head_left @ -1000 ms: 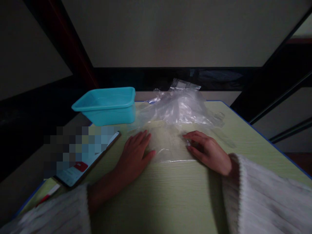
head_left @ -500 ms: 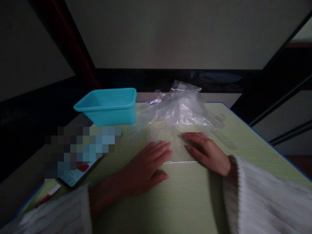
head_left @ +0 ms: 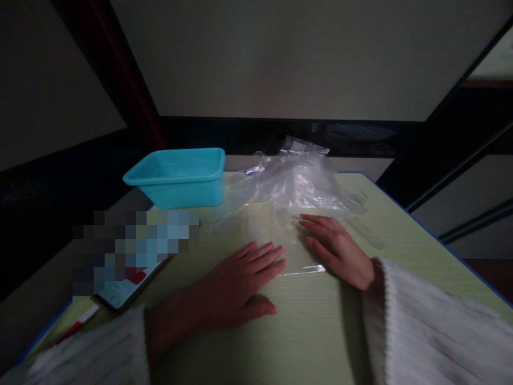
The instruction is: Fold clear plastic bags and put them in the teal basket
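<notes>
A clear, flat plastic bag (head_left: 298,254) lies on the pale green table (head_left: 296,331) in front of me. My left hand (head_left: 244,283) rests flat with its fingers stretched out, the fingertips over the bag's near left part. On the other side, my right hand (head_left: 340,248) has its fingers extended, with the tips over the bag's right part. Neither hand grips anything. Just beyond them spreads a crumpled heap of transparent plastic bags (head_left: 300,179), whose edges overlap the far end of the flat bag.
A turquoise plastic basin (head_left: 182,190) stands at the back left. Nearer on the left lies a phone (head_left: 124,289), its screen partly blurred out, with a red and white pen-like item (head_left: 78,323) beside it. A wall panel (head_left: 280,59) rises behind the table.
My left hand has slid slightly toward me over the flat bag, and the bag's near edge sits a little closer. The right hand has barely moved. The view has shifted slightly.
</notes>
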The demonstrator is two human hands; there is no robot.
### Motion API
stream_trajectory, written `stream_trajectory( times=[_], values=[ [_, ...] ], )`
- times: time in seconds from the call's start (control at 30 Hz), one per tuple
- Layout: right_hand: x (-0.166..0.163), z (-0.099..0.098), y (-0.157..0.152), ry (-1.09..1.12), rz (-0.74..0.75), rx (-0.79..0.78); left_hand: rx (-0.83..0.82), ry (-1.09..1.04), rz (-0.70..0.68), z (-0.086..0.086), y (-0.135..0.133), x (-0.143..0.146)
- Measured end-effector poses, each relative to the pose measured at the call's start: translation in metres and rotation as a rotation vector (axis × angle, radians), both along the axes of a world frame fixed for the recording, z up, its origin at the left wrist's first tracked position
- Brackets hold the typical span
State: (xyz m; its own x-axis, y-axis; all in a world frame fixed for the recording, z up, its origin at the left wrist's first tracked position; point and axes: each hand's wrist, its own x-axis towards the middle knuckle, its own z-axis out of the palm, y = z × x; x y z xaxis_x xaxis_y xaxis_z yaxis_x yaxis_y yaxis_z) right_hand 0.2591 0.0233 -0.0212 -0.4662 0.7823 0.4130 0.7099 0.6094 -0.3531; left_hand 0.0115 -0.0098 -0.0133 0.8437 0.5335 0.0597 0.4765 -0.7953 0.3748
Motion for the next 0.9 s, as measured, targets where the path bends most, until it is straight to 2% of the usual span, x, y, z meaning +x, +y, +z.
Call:
stream_trajectory(
  times=[0.17,0.33,0.47,0.63,0.9],
  values=[
    [0.002,0.001,-0.002,-0.022,-0.057,0.027,-0.005,0.014,0.002,0.002,-0.005,0.000],
    [-0.006,0.009,-0.011,-0.095,0.050,0.059,0.038,0.050,-0.004,0.002,-0.008,0.000],
    [-0.018,0.013,-0.019,-0.217,0.152,0.027,0.112,0.025,0.109,0.000,-0.007,0.003],
    [-0.032,0.013,-0.028,-0.326,0.199,0.011,0.155,-0.012,0.296,-0.004,-0.003,0.011],
    [-0.043,0.012,-0.038,-0.437,0.215,-0.053,0.231,0.110,0.338,-0.014,-0.004,0.016]
  ],
)
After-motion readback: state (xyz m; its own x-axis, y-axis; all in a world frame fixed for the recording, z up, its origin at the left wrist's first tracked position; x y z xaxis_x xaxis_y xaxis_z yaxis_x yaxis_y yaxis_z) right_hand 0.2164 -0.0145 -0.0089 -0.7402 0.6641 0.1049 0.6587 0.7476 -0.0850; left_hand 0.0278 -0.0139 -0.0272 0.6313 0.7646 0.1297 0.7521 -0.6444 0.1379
